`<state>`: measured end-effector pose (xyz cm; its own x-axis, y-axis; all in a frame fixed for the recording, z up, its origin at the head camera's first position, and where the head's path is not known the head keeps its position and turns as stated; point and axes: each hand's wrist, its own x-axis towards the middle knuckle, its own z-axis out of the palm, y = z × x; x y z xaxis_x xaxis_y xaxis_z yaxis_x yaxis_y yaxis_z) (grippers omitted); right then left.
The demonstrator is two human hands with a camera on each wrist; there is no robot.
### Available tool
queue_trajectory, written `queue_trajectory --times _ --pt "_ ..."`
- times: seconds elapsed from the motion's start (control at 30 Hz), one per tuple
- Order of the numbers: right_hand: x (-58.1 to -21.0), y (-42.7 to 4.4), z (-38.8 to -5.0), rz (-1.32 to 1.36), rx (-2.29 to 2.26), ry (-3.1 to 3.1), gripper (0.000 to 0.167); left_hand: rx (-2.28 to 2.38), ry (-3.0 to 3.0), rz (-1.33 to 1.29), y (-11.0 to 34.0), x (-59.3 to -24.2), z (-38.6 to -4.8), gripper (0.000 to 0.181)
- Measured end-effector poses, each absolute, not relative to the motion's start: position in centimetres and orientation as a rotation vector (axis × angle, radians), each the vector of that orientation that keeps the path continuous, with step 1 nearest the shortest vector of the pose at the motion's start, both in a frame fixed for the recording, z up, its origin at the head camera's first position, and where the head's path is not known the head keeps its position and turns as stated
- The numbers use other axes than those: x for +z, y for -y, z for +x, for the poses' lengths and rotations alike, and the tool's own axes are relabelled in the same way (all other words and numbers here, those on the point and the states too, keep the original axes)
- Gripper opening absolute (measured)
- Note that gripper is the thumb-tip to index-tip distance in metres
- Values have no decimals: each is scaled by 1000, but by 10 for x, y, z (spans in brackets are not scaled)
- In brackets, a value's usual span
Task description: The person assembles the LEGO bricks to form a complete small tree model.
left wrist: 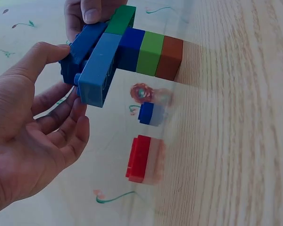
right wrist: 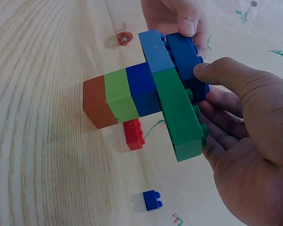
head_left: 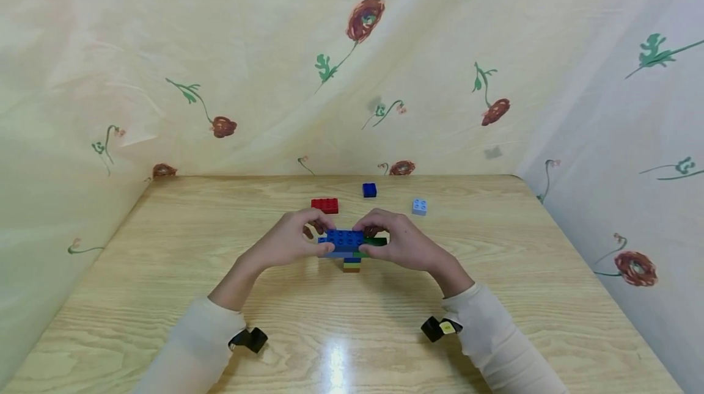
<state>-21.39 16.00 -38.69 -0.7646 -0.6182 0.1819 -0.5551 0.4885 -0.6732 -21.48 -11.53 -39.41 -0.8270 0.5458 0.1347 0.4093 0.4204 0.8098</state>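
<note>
A long blue brick [head_left: 344, 240] lies across a light blue brick [left wrist: 98, 70] and a green brick [right wrist: 179, 113] set end to end. Studs show in a narrow gap between the blue and light blue bricks in both wrist views. Beneath them stands a column of a dark blue brick [right wrist: 142, 89], a lime green brick [right wrist: 121, 95] and a brown brick [right wrist: 98, 102], brown at the bottom on the table. My left hand [head_left: 297, 236] pinches the long blue brick's left end, thumb on the near side. Its right end is pinched by my right hand [head_left: 398, 241].
Behind the hands, a red brick [head_left: 325, 206], a small dark blue brick [head_left: 370, 190] and a small pale blue brick [head_left: 420, 206] lie apart on the wooden table [head_left: 192, 229]. A flowered cloth [head_left: 275, 76] hangs along the table's back and sides.
</note>
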Motion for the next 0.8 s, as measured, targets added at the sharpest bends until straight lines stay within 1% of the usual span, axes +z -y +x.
queue_trajectory --times 0.27,0.8 --pt "-389 -160 -213 -1036 -1159 -2632 31 1371 -2494 872 116 -393 -216 27" --pt "-391 -160 -214 -1057 -1191 -2615 31 1408 -2465 835 118 -394 -215 26"
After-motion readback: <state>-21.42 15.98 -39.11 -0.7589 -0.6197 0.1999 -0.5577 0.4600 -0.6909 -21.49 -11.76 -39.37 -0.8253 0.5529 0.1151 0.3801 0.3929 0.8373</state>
